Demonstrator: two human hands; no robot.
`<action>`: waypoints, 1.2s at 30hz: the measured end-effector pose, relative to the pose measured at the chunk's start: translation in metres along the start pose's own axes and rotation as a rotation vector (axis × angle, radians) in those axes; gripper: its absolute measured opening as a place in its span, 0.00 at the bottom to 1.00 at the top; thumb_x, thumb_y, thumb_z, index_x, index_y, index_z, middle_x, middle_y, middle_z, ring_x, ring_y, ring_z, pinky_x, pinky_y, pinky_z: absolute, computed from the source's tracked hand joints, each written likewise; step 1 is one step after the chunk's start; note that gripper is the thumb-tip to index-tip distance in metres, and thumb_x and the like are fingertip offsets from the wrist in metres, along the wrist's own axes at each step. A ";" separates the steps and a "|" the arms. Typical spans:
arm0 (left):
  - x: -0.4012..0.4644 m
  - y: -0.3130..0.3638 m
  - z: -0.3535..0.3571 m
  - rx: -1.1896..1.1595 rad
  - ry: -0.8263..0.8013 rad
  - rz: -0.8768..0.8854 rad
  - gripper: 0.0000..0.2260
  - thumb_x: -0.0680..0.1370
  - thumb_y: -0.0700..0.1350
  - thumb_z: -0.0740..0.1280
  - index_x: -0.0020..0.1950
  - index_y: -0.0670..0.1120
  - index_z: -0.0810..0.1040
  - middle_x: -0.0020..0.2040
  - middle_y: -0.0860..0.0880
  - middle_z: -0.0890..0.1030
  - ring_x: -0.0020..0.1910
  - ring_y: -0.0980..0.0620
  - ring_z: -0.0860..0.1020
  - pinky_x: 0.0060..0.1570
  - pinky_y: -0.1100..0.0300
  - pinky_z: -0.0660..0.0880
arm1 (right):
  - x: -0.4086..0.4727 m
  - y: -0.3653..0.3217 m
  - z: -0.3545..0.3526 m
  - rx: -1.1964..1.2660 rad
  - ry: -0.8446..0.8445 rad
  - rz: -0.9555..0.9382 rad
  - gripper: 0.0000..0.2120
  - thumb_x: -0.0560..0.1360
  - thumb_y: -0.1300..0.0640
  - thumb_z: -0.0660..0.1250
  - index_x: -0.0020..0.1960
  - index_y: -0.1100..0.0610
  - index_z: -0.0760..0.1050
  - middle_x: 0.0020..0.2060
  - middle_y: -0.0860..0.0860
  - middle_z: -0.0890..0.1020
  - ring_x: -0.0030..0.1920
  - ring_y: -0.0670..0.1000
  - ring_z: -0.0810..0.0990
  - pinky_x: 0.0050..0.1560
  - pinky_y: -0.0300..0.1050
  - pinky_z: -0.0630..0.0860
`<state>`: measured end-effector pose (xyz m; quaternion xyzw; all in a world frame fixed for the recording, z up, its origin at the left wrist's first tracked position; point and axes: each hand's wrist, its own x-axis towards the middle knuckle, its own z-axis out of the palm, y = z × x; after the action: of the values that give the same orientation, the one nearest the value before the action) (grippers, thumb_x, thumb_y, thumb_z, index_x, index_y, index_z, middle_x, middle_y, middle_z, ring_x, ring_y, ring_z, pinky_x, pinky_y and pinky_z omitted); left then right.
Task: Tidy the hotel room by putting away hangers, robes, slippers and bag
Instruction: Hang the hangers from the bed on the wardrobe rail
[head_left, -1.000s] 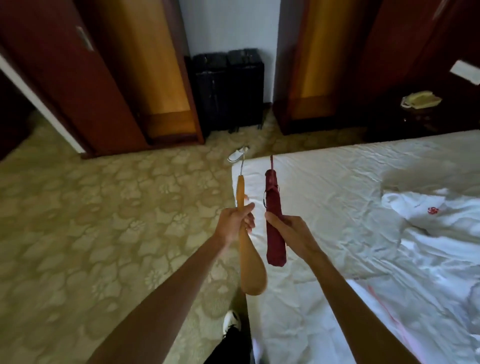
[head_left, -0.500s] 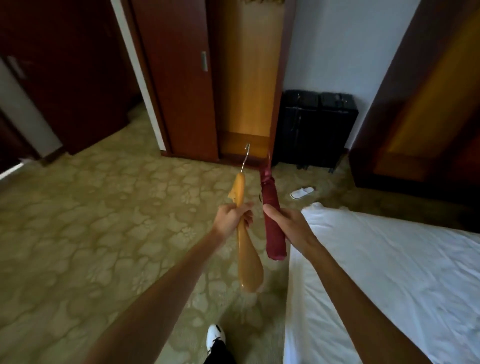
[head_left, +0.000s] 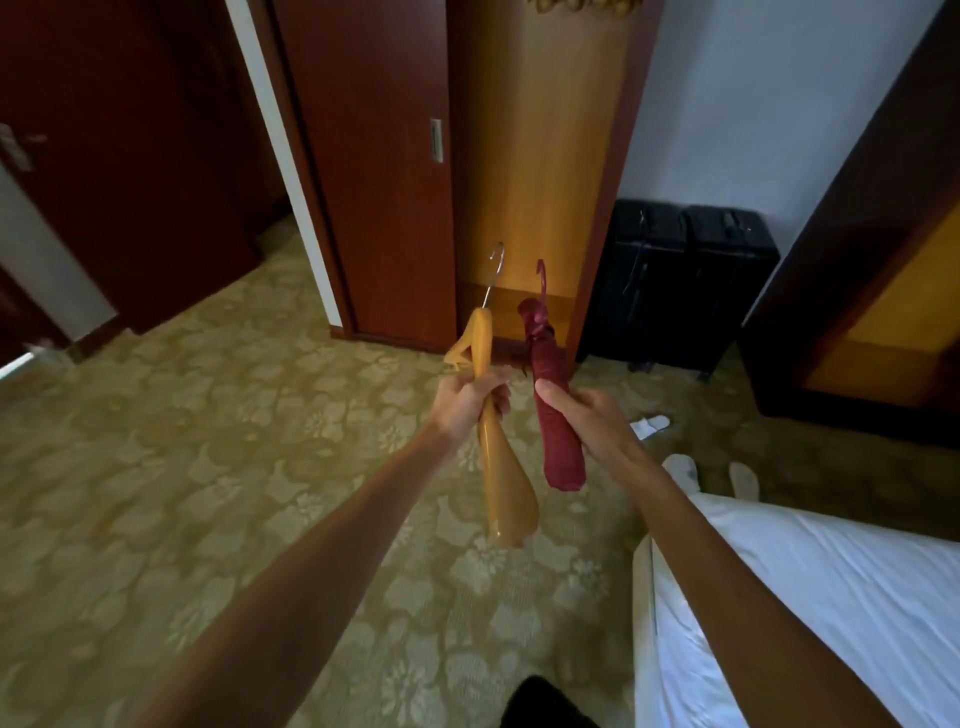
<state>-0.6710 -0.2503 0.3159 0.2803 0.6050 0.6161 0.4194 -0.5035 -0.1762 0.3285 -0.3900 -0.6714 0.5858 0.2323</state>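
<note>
My left hand (head_left: 467, 402) grips a tan wooden hanger (head_left: 501, 467) by its middle, with the metal hook pointing up and away. My right hand (head_left: 592, 415) holds a dark red padded hanger (head_left: 558, 441) with a red hook, held upright beside the wooden one. Both are held out in front of me, facing the open wardrobe (head_left: 540, 171) with its light wood interior. White slippers (head_left: 652, 425) lie on the carpet to the right, and two more white slippers (head_left: 683, 470) lie near the bed's corner.
A dark sliding wardrobe door (head_left: 374, 171) stands left of the opening. A black suitcase (head_left: 675, 286) sits against the white wall. The white bed (head_left: 810, 613) fills the lower right. A dark door (head_left: 104, 156) is at far left. Patterned carpet (head_left: 208, 467) covers the floor.
The view has swung left from the bed toward the wardrobe, which is now closer and straight ahead. Both hands still hold their hangers in the same grip.
</note>
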 end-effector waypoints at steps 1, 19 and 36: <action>0.019 0.002 -0.003 -0.004 -0.001 -0.008 0.12 0.78 0.45 0.71 0.39 0.38 0.80 0.33 0.43 0.79 0.29 0.52 0.77 0.33 0.60 0.74 | 0.018 -0.001 0.001 -0.002 0.012 0.011 0.20 0.76 0.43 0.71 0.41 0.60 0.81 0.32 0.48 0.83 0.34 0.47 0.82 0.37 0.39 0.77; 0.435 0.109 -0.040 0.069 -0.045 0.024 0.14 0.79 0.49 0.70 0.42 0.38 0.81 0.34 0.43 0.80 0.30 0.50 0.76 0.33 0.59 0.73 | 0.439 -0.086 -0.011 -0.070 0.036 -0.014 0.23 0.74 0.35 0.68 0.42 0.55 0.80 0.35 0.50 0.82 0.39 0.52 0.83 0.42 0.46 0.78; 0.781 0.223 -0.122 0.092 -0.144 0.168 0.18 0.80 0.53 0.68 0.41 0.39 0.82 0.35 0.44 0.81 0.33 0.51 0.78 0.40 0.56 0.73 | 0.776 -0.209 0.023 -0.109 0.118 -0.097 0.23 0.77 0.38 0.66 0.48 0.59 0.80 0.38 0.50 0.81 0.39 0.48 0.81 0.38 0.37 0.75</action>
<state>-1.1980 0.3748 0.3943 0.3926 0.5752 0.5989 0.3953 -1.0298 0.4257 0.4135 -0.4029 -0.7057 0.5123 0.2779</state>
